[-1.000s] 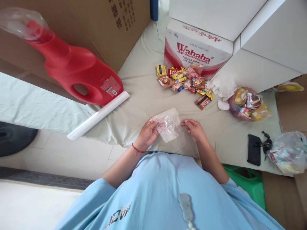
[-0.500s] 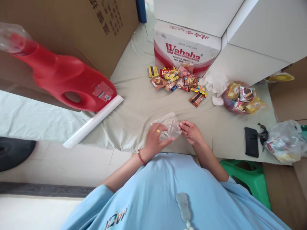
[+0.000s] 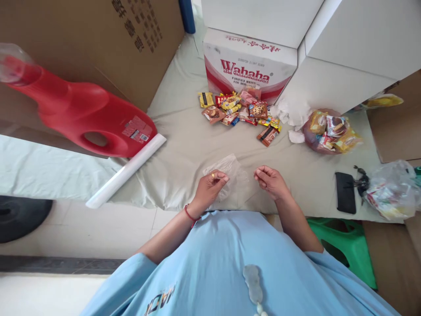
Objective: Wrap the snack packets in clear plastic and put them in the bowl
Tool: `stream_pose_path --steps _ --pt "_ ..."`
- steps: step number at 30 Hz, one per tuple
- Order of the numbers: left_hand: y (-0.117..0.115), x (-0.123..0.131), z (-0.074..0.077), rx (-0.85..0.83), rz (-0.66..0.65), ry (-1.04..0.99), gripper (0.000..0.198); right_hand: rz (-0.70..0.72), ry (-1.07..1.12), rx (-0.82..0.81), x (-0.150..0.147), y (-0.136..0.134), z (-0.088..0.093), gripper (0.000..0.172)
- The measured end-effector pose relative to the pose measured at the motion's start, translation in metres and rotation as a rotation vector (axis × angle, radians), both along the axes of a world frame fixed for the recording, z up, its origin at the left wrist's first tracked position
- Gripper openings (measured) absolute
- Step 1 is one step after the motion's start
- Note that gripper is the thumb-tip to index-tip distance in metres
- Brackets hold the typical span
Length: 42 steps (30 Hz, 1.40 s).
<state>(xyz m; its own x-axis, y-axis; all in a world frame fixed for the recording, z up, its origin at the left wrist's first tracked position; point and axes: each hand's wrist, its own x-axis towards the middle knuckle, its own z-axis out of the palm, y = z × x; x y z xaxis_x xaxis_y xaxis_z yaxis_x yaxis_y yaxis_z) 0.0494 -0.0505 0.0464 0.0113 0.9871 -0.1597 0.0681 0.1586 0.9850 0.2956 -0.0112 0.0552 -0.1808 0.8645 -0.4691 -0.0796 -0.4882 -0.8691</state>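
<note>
A clear plastic bag (image 3: 234,175) lies crumpled on the beige cloth (image 3: 184,149) just in front of me. My left hand (image 3: 210,188), with a ring and a red wrist string, has its fingers curled and pinched on the bag's left edge. My right hand (image 3: 270,181) is curled with fingertips pressed together, just right of the bag; whether it still grips the thin plastic I cannot make out. A heap of small snack packets (image 3: 241,112) lies farther back on the cloth.
A red detergent jug (image 3: 82,116) and a white roll (image 3: 126,171) lie at left. Behind stand a brown carton (image 3: 98,39), a Wahaha box (image 3: 246,66) and white boxes (image 3: 355,48). At right are a filled snack bag (image 3: 330,131), a black phone (image 3: 344,198), another bag (image 3: 391,191), a green stool (image 3: 345,254).
My hands worked the clear bag between them, first together, now spread apart. The bag lies flatter on the cloth. The view has shifted a little to the right.
</note>
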Motion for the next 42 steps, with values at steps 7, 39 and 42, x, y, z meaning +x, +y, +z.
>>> stream_pose_path --steps 7,39,42 --pt "-0.005 0.013 0.004 0.096 -0.099 0.045 0.016 0.189 -0.02 -0.035 -0.03 -0.006 0.002 0.052" --pt "0.017 -0.083 0.012 0.203 0.377 0.535 0.045 -0.003 -0.464 0.289 0.046 -0.004 -0.032 0.033" --pt "0.059 -0.051 0.017 0.433 -0.019 0.804 0.08 -0.001 -0.476 0.309 0.046 -0.003 -0.027 0.035"
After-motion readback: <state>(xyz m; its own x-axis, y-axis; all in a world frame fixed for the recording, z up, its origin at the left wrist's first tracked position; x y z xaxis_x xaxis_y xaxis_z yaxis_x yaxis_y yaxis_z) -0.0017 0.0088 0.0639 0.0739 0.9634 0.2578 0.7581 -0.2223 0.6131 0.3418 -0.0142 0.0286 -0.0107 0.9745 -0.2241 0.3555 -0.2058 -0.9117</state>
